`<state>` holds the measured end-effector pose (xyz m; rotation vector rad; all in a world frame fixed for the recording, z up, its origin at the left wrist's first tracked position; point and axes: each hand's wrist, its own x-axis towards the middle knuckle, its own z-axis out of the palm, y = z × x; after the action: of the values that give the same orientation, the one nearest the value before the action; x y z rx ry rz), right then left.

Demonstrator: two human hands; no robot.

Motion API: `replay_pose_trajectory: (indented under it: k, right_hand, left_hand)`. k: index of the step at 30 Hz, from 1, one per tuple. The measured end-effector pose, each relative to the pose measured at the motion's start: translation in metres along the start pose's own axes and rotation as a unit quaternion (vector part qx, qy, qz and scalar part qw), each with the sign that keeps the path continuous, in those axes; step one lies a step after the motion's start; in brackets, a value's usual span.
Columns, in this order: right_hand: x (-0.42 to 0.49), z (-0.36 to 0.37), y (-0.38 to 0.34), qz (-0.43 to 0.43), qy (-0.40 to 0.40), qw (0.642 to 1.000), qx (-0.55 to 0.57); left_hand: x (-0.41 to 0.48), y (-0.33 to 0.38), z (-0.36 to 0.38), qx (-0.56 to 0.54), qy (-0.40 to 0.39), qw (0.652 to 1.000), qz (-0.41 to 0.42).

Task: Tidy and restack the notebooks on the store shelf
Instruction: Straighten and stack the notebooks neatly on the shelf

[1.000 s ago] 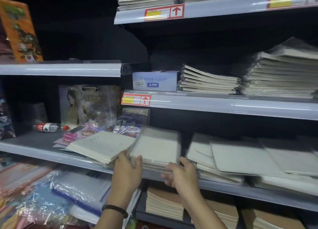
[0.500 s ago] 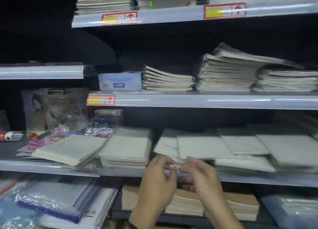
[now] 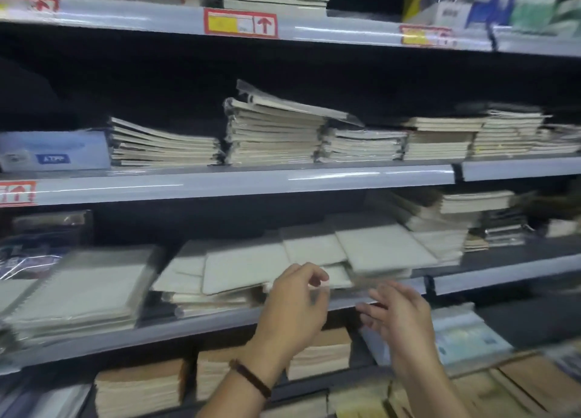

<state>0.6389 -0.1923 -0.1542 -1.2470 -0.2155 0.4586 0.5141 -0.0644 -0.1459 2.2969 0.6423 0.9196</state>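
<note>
The left hand (image 3: 292, 307) curls its fingers (image 3: 309, 273) loosely at the front edge of the splayed notebooks (image 3: 245, 269); blur hides whether they pinch one. The right hand (image 3: 402, 314) is spread, holding nothing. On this shelf (image 3: 188, 326), one spiral stack (image 3: 85, 295) sits squared; four loose covers fan unsorted, so most tidying looks undone.

Dim, soft, motion-smeared store aisle.
Deep black behind the stacks (image 3: 273, 134); white glare streaks along the shelf edge (image 3: 283, 181); blurred right hand (image 3: 399, 317) and lower right corner; bowed lines toward the frame's sides.
</note>
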Motion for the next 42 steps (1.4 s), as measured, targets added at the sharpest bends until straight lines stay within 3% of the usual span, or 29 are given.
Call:
replay_pose_trajectory:
  k: [6,13,23,25,29,34,39,42]
  right_hand:
    - [0.039,-0.038,-0.021,0.022,0.051,0.997,0.052]
    - [0.078,-0.051,-0.04,0.028,0.036,0.997,0.065]
    - [0.088,-0.05,-0.05,-0.003,0.06,0.998,0.024]
    - [0.081,-0.055,-0.051,-0.017,0.076,0.996,0.038]
    - [0.059,-0.053,-0.042,0.008,0.075,0.991,0.109]
    - [0.027,-0.033,-0.03,0.027,-0.001,0.989,0.143]
    - [0.014,-0.049,-0.048,0.024,-0.05,0.992,0.11]
    - [0.004,-0.051,-0.06,0.038,-0.099,0.991,0.084]
  left_hand:
    - [0.037,0.038,0.044,-0.146,-0.07,0.978,-0.128]
    - [0.069,0.046,0.074,-0.272,-0.053,0.927,-0.253]
    - [0.068,0.049,0.071,-0.174,-0.018,0.961,-0.214]
    - [0.06,0.052,0.062,-0.23,-0.02,0.946,-0.228]
    - [0.05,0.057,0.057,-0.385,-0.094,0.869,-0.295]
    - [0.035,0.059,0.055,-0.328,-0.187,0.887,-0.266]
    - [0.025,0.034,0.023,-0.397,-0.088,0.862,-0.304]
    - [0.021,0.014,-0.007,-0.524,-0.014,0.789,-0.32]
